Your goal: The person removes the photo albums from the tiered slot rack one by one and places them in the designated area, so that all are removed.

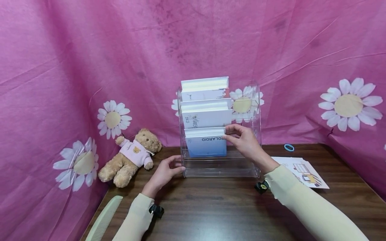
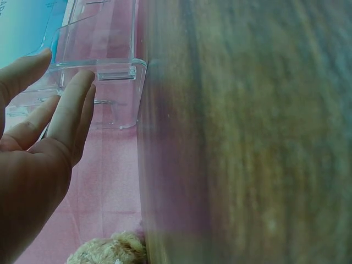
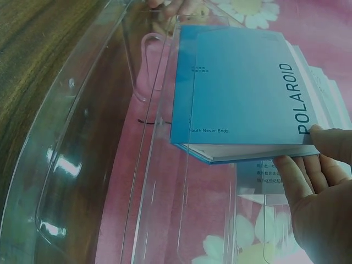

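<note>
A clear tiered rack (image 1: pixel 245 164) stands on the table and holds white and blue albums in steps. In its lower tier sits a blue photo album (image 1: pixel 206 147) marked POLAROID, whose cover faces the right wrist camera. My right hand (image 1: pixel 245 142) pinches the album's right edge, thumb on the front cover and fingers behind. At the rack's lower left side is my left hand (image 1: pixel 164 172), its fingers extended along the clear wall in the left wrist view. Behind and higher are a white album (image 1: pixel 208 118) and another white album (image 1: pixel 202 95).
A teddy bear (image 1: pixel 134 155) in a pink top leans against the pink cloth at left. A pale green comb (image 1: pixel 104 219) lies at the table's left edge. To the right are white illustrated sheets (image 1: pixel 301 170) and a small blue ring (image 1: pixel 288 147).
</note>
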A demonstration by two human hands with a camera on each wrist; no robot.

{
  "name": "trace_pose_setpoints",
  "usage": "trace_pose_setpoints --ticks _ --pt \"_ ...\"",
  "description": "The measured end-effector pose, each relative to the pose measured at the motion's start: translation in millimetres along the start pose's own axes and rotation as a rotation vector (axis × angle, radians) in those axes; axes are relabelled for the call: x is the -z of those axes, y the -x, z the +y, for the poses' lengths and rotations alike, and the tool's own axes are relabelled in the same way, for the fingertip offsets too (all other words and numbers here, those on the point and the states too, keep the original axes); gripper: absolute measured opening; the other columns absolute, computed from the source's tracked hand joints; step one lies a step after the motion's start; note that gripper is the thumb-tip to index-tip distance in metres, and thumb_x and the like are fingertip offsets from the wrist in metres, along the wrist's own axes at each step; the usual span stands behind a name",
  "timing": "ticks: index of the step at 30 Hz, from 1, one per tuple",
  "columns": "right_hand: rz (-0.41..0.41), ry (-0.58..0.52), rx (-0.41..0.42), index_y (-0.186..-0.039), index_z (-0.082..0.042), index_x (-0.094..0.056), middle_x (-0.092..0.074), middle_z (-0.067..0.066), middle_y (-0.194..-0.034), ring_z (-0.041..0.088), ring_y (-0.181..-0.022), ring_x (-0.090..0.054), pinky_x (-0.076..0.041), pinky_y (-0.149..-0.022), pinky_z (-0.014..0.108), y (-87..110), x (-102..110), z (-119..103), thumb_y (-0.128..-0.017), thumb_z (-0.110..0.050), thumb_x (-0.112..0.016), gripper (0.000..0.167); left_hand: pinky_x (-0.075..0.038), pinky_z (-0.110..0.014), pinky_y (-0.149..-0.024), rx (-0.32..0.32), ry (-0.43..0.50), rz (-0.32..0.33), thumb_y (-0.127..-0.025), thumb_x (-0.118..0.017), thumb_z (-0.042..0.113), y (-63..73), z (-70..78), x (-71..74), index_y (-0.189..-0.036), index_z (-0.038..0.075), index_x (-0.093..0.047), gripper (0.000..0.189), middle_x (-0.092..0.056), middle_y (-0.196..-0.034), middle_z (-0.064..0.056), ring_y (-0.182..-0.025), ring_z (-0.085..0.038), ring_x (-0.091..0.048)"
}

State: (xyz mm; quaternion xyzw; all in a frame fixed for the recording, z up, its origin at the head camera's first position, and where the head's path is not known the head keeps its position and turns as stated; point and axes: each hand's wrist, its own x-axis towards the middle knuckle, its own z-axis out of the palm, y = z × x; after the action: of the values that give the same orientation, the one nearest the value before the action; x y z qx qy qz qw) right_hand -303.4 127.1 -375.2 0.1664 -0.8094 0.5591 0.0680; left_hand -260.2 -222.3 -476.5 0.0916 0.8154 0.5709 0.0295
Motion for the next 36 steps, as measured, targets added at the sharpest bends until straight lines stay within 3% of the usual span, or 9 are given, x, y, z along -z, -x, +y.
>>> trace_pose_setpoints --ticks 5,12,15,20,29,36 --pt "0.007 -0.006 0.015 -0.130 0.005 -0.072 -0.077 0.026 -0.131 0.035 -0.123 -0.076 -0.060 -0.087 0.011 2.0 1.4 -2.0 -0.104 -0.011 -0.081 0.032 -0.060 -0.016 -0.089 0.004 0.002 -0.006 -0.103 -0.081 0.006 0.9 0.6 -0.2 -0.148 -0.003 -0.065 0.049 -0.073 -0.139 -0.032 -0.123 -0.031 -0.075" --pt "0.021 -0.013 0.019 -0.128 0.005 -0.073 -0.077 0.026 -0.128 0.006 -0.108 -0.073 -0.060 -0.089 0.011 3.3 5.0 -4.4 -0.103 -0.011 -0.081 0.030 -0.060 -0.016 -0.089 0.003 0.004 -0.009 -0.103 -0.080 0.007 1.4 -0.8 0.0 -0.149 -0.004 -0.065 0.049 -0.073 -0.139 -0.031 -0.124 -0.033 -0.074" --pt "0.022 -0.010 0.023 -0.127 0.005 -0.073 -0.078 0.026 -0.127 0.001 -0.104 -0.072 -0.060 -0.088 0.011 3.0 6.0 -4.9 -0.103 -0.011 -0.082 0.030 -0.060 -0.016 -0.089 0.004 0.003 -0.005 -0.103 -0.081 0.007 1.7 -2.0 0.3 -0.148 -0.004 -0.065 0.050 -0.073 -0.139 -0.030 -0.125 -0.034 -0.074" --pt "0.030 0.008 0.034 -0.127 0.005 -0.074 -0.078 0.026 -0.125 0.005 -0.104 -0.074 -0.060 -0.087 0.011 2.9 6.8 -6.9 -0.102 -0.010 -0.082 0.030 -0.059 -0.016 -0.089 0.012 0.004 -0.004 -0.103 -0.081 0.007 1.6 -3.0 0.2 -0.149 -0.004 -0.065 0.050 -0.073 -0.140 -0.030 -0.124 -0.031 -0.074" --pt "0.029 0.049 0.048 -0.130 0.004 -0.073 -0.078 0.025 -0.127 0.026 -0.114 -0.078 -0.059 -0.091 0.010 3.2 14.0 -11.3 -0.102 -0.013 -0.083 0.033 -0.060 -0.016 -0.089 0.005 0.019 -0.010 -0.102 -0.080 0.005 0.1 -1.3 0.0 -0.151 -0.007 -0.061 0.054 -0.074 -0.137 -0.031 -0.123 -0.031 -0.075" --pt "0.039 0.046 0.052 -0.131 0.004 -0.073 -0.078 0.026 -0.127 0.010 -0.108 -0.073 -0.058 -0.092 0.008 4.8 20.1 -15.3 -0.103 -0.013 -0.082 0.033 -0.060 -0.016 -0.089 -0.004 0.021 -0.014 -0.103 -0.080 0.005 0.2 -1.4 0.5 -0.151 -0.009 -0.061 0.054 -0.074 -0.137 -0.032 -0.123 -0.032 -0.075"
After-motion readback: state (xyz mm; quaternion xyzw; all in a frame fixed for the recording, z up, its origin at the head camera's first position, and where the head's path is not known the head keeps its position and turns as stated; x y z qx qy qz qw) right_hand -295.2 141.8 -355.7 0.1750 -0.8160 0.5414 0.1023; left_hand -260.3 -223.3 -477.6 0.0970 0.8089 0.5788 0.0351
